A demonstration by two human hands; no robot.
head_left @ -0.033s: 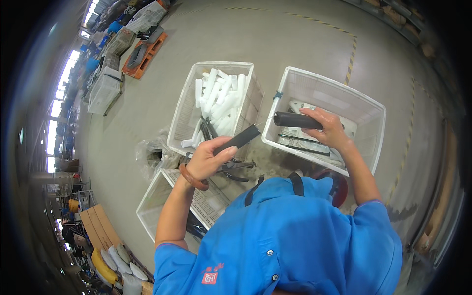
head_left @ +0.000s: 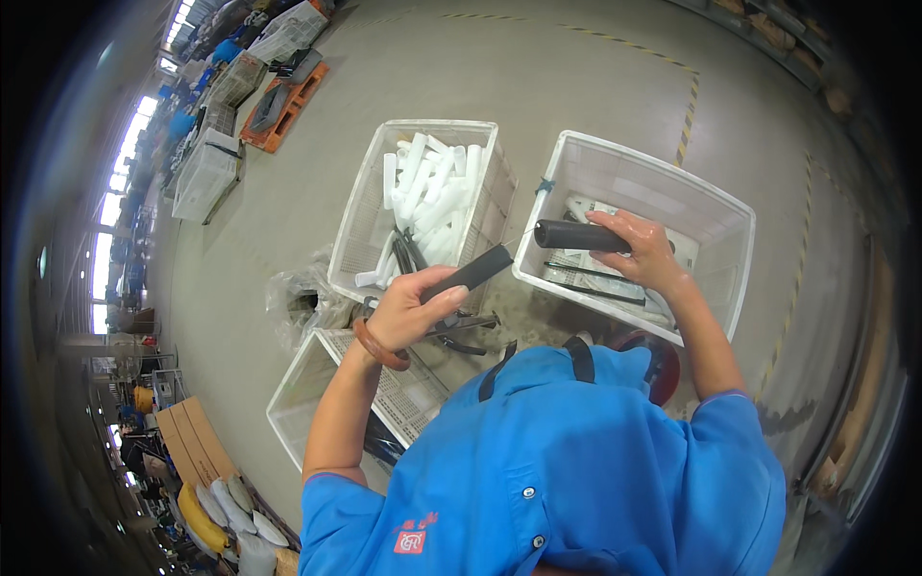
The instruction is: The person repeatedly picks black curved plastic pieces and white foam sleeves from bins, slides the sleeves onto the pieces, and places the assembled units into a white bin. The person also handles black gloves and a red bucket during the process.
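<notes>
My left hand (head_left: pixel 411 302), with a brown bangle at the wrist, is closed around a dark cylindrical tube (head_left: pixel 482 267) that tilts up to the right. Another black tube (head_left: pixel 574 235) is in my right hand (head_left: pixel 642 248), gripped at its right end and lying nearly level. The tubes' near ends face each other across a small gap, where a thin line like a wire shows faintly. Below my right hand is a white crate (head_left: pixel 663 165) with dark strips and printed sheets inside. White tubular pieces (head_left: pixel 437 192) fill another crate (head_left: pixel 497 178) beyond my left hand.
A third crate (head_left: pixel 298 379) stands at the lower left, beside crumpled clear plastic (head_left: pixel 288 302). Dark metal parts (head_left: pixel 466 331) lie beneath my left hand. Farther off are an orange pallet (head_left: pixel 288 110), cardboard (head_left: pixel 192 437) and yellow-striped floor markings (head_left: pixel 689 115).
My left hand and its tube have shifted slightly to the right, narrowing the gap between the tube ends. My right hand looks unmoved.
</notes>
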